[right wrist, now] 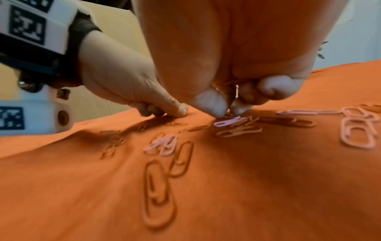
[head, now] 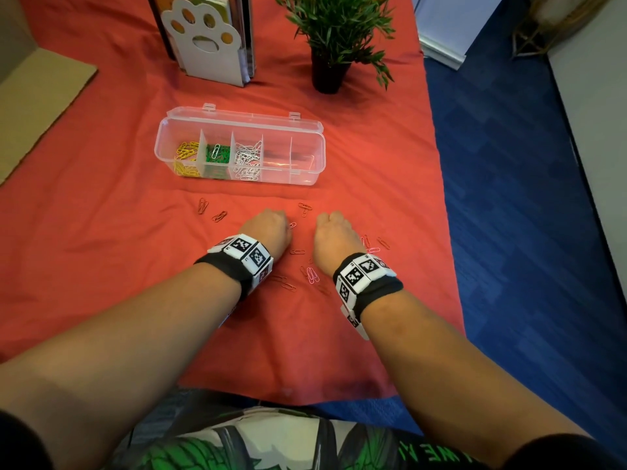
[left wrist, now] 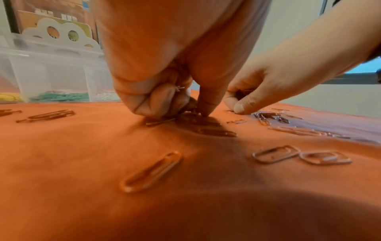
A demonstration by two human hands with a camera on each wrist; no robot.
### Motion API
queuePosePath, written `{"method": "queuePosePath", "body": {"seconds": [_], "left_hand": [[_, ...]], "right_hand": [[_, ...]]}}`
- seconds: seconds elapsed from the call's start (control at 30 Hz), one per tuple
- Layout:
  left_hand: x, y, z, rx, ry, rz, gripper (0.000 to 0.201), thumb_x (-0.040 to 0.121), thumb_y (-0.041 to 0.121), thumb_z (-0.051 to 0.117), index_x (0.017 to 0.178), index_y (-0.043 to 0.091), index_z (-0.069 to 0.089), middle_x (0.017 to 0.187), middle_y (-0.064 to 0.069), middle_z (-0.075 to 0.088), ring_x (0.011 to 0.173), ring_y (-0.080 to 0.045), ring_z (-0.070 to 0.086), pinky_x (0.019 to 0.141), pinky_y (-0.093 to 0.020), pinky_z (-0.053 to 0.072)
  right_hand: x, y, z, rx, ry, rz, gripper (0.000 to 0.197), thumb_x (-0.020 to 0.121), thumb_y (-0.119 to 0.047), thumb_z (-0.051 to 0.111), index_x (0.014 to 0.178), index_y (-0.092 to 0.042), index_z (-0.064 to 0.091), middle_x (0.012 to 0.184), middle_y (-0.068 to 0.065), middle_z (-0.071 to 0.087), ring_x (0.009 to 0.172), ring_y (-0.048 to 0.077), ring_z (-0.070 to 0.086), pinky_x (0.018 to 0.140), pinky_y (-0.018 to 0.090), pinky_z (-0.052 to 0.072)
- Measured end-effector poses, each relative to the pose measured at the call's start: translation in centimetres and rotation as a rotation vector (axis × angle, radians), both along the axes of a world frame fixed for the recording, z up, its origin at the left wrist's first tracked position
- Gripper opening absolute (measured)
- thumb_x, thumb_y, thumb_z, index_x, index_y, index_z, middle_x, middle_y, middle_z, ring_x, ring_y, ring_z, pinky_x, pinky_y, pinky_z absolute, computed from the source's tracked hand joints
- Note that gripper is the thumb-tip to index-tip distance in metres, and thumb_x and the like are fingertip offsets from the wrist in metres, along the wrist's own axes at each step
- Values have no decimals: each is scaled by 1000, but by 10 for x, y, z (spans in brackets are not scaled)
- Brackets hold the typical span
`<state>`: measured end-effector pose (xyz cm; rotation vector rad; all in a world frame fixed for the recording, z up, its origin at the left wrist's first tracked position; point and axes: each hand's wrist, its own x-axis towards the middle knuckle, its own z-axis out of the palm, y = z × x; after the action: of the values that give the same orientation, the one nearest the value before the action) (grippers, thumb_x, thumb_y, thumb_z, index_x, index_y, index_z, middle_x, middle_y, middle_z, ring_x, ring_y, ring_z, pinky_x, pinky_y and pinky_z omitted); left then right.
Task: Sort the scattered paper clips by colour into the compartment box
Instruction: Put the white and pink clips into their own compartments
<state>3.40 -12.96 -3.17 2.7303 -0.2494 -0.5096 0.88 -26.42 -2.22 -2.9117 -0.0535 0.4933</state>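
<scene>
- Both hands were down on the red cloth [head: 101, 232], knuckles up and fingers curled under. The left hand [head: 268, 232] had its thumb and curled fingers pressed to the cloth on a red clip [left wrist: 160, 121], with a bit of wire showing inside the curl. The right hand [head: 334, 237] pinched thumb against fingertip over a pink clip [right wrist: 228, 121], with more wire tucked in its curled fingers.
- Around and between the wrists lay loose paper clips: a pink pair [head: 312, 274] just beside the right wrist, red ones [head: 288, 286] nearer the body, and further pink and red ones [head: 373, 245] on the right hand's outer side.
- Beyond the knuckles lay more red clips [head: 212, 212], two small groups apart from each other.
- Farther on stood the clear compartment box [head: 305, 179], lid open: yellow clips [head: 186, 159] in the leftmost section, green clips [head: 215, 157] next, white clips [head: 247, 161] third.
- At the far end stood a paw-shaped bookend [head: 207, 39] holding books and a potted plant [head: 334, 35].
</scene>
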Motion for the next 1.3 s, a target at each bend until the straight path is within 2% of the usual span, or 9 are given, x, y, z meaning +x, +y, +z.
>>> {"method": "queuePosePath", "body": {"seconds": [0.33, 0.47, 0.6, 0.67, 0.77, 0.97, 1.07, 1.17, 1.3], "left_hand": [[-10, -1, 7, -358, -72, 194, 9, 86, 16, 54, 88, 8, 59, 94, -13, 62, 87, -28, 56, 77, -32, 40], [-5, 0, 12, -810, 318, 605, 17, 88, 8, 45, 80, 20, 52, 67, 1, 50, 54, -13, 43, 45, -19, 37], [-1, 1, 26, -1185, 620, 893, 23, 87, 2, 34, 79, 14, 52, 64, -1, 46, 38, -6, 44, 39, -14, 39], [3, -1, 24, -1093, 584, 868, 18, 87, 10, 44, 74, 15, 54, 62, -1, 46, 39, -8, 43, 40, -16, 39], [7, -5, 18, -552, 288, 512, 21, 85, 29, 58, 75, 13, 63, 65, -5, 58, 57, -22, 52, 57, -27, 44], [6, -8, 12, -33, -60, 48, 20, 84, 24, 60, 91, 7, 70, 100, -17, 68, 98, -34, 60, 85, -35, 46], [6, -10, 6, 27, -36, -25, 21, 85, 22, 56, 92, 7, 68, 103, -19, 66, 99, -35, 59, 86, -37, 47], [5, -14, 8, 64, -20, -32, 27, 89, 20, 48, 98, 0, 64, 105, -23, 63, 99, -39, 59, 85, -40, 46], [2, -13, 17, -91, 35, 84, 29, 92, 19, 44, 94, -3, 63, 98, -24, 65, 93, -38, 59, 81, -39, 45]], "right_hand": [[-9, 1, -6, 19, -15, 32, 33, 82, -9, 53, 113, -3, 43, 118, 18, 47, 108, 36, 49, 90, 44, 45], [-2, -7, -5, 246, -19, -117, 21, 80, -4, 48, 101, -6, 53, 110, 14, 48, 98, 31, 50, 89, 35, 43], [14, -28, 6, 717, 92, -523, 21, 80, -3, 48, 71, -22, 50, 72, -2, 52, 62, 13, 46, 57, 22, 40], [15, -41, 15, 980, 131, -724, 26, 85, 1, 46, 75, -23, 50, 66, -3, 46, 52, 9, 38, 41, 17, 32], [11, -59, 27, 1314, 196, -916, 20, 91, -1, 40, 80, -13, 52, 66, 1, 42, 53, 11, 39, 41, 17, 34], [-3, -71, 23, 1482, 281, -1039, 17, 91, -4, 41, 79, -9, 51, 69, 4, 47, 56, 14, 47, 43, 20, 41], [-4, -72, 13, 1256, 224, -980, 19, 89, 1, 42, 81, -13, 53, 69, 1, 49, 55, 10, 43, 44, 20, 37], [0, -73, 5, 704, 139, -680, 21, 82, -4, 46, 72, -20, 54, 69, -4, 53, 61, 12, 48, 51, 22, 35], [-2, -66, -3, 207, 37, -288, 15, 80, -9, 51, 93, -7, 59, 103, 15, 57, 91, 30, 58, 82, 34, 50]]}}
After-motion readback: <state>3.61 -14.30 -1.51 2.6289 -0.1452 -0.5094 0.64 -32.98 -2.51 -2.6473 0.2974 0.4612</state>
